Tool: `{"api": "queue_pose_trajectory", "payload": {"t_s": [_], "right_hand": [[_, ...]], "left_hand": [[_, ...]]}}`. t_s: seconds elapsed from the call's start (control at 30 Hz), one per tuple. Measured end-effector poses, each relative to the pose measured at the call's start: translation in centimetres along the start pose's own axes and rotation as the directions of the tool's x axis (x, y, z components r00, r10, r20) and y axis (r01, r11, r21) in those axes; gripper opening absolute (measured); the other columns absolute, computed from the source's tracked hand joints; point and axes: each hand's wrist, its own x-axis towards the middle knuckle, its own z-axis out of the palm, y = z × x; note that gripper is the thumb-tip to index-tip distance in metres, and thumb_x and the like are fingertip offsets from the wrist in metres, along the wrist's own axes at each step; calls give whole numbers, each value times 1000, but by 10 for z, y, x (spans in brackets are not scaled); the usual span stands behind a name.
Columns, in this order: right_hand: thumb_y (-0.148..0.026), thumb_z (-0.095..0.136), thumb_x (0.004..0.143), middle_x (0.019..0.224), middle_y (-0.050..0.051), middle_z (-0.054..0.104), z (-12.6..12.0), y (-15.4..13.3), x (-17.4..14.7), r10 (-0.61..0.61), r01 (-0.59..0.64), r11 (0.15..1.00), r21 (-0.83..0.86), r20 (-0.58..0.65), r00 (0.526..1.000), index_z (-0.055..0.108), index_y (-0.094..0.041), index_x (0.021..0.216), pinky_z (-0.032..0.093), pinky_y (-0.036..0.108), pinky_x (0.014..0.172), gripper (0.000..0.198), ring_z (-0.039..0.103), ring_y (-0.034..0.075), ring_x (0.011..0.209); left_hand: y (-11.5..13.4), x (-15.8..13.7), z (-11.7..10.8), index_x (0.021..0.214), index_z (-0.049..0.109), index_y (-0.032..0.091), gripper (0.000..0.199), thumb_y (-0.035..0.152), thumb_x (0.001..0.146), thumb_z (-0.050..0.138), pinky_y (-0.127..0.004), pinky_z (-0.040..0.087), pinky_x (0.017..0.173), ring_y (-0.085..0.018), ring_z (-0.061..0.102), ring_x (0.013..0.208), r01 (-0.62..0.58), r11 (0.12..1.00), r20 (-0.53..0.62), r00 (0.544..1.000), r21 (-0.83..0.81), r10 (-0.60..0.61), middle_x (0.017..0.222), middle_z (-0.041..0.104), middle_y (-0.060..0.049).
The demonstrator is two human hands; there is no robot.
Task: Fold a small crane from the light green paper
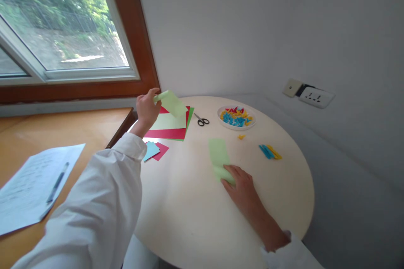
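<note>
My left hand (148, 107) is raised at the far left of the round table, pinching a pale green sheet of paper (173, 104) by its corner. That sheet hangs tilted over a stack of coloured paper (166, 133) in red, green and pale green. Nearer me, my right hand (240, 184) grips the near end of a pale green paper strip (217, 153), which lies on the tabletop. Small blue and pink paper pieces (152, 151) rest below my left wrist.
Black-handled scissors (202, 121) lie beside the stack. A white plate (221, 118) holds many small folded paper pieces, with one yellow piece (241, 137) outside it. Blue and yellow folded strips (269, 152) sit at the right. A wooden desk (94, 134) bears written paper and a pen (57, 183).
</note>
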Motion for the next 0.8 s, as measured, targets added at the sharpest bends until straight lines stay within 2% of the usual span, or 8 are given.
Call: {"api": "queue_pose_trajectory", "payload": {"t_s": [0.07, 0.1, 0.13, 0.2, 0.43, 0.57, 0.7, 0.8], "right_hand": [[-19, 50, 77, 105, 10, 67, 2, 2, 0, -1, 1, 1000, 6, -11, 1000, 60, -20, 108, 46, 42, 84, 33, 61, 25, 100], [-19, 50, 77, 105, 10, 67, 3, 2, -1, -4, 4, 1000, 8, -12, 1000, 60, -20, 109, 46, 42, 84, 33, 61, 25, 100], [-19, 51, 77, 105, 10, 66, 3, 3, -1, -7, 7, 1000, 10, -10, 1000, 59, -20, 109, 46, 42, 84, 34, 61, 25, 100], [-20, 51, 77, 105, 11, 66, 4, 4, -1, -11, 11, 1000, 6, -3, 1000, 59, -19, 109, 47, 43, 84, 34, 61, 25, 100], [-21, 52, 77, 104, 10, 66, 4, 5, -2, -18, 18, 1000, 8, -11, 1000, 60, -19, 107, 48, 42, 83, 32, 61, 25, 98], [-20, 51, 77, 103, 10, 66, 5, 6, -1, -22, 23, 999, 45, -20, 1000, 60, -21, 106, 49, 42, 82, 31, 62, 25, 97], [-20, 51, 77, 101, 9, 67, 6, 6, -1, -14, 16, 998, 56, -31, 999, 60, -21, 105, 50, 42, 81, 30, 63, 25, 96], [-21, 50, 77, 100, 9, 67, 6, 6, 0, -20, 23, 998, 65, -42, 999, 60, -21, 105, 51, 42, 79, 30, 63, 25, 94]], "left_hand": [[-7, 7, 11, 114, 56, 17, 34, 17, 81, 47, -40, 30, 102, -22, 61, 100, -48, 999, -68, 996, 18, 50, 106, 68, -7], [-12, 7, 19, 113, 56, 17, 32, 17, 83, 44, -41, 24, 106, -21, 60, 101, -81, 996, -56, 995, 28, 83, 108, 67, -7], [-16, 5, 26, 113, 56, 17, 32, 18, 84, 42, -41, 19, 108, -21, 59, 105, -117, 992, -17, 993, 40, 118, 112, 66, -8], [-26, -5, 43, 117, 52, 17, 34, 17, 86, 38, -44, 13, 110, -21, 54, 113, -185, 980, 152, 973, 68, 173, 118, 63, -9], [-50, -45, 86, 111, 57, 13, 32, 18, 84, 41, -40, 20, 108, -22, 59, 108, -238, 971, 417, 886, 37, 201, 109, 67, -13], [-54, -53, 90, 116, 55, 12, 39, 32, 84, 45, -41, 24, 106, -24, 62, 102, -208, 978, 523, 836, 23, 166, 106, 68, -14], [-52, -55, 81, 119, 55, 15, 47, 45, 84, 46, -42, 34, 100, -26, 64, 96, -184, 983, 635, 757, -21, 155, 94, 71, -11], [-47, -52, 69, 121, 54, 20, 50, 52, 86, 39, -46, 30, 104, -26, 60, 107, -179, 981, 686, 705, -73, 179, 106, 69, -9]]}}
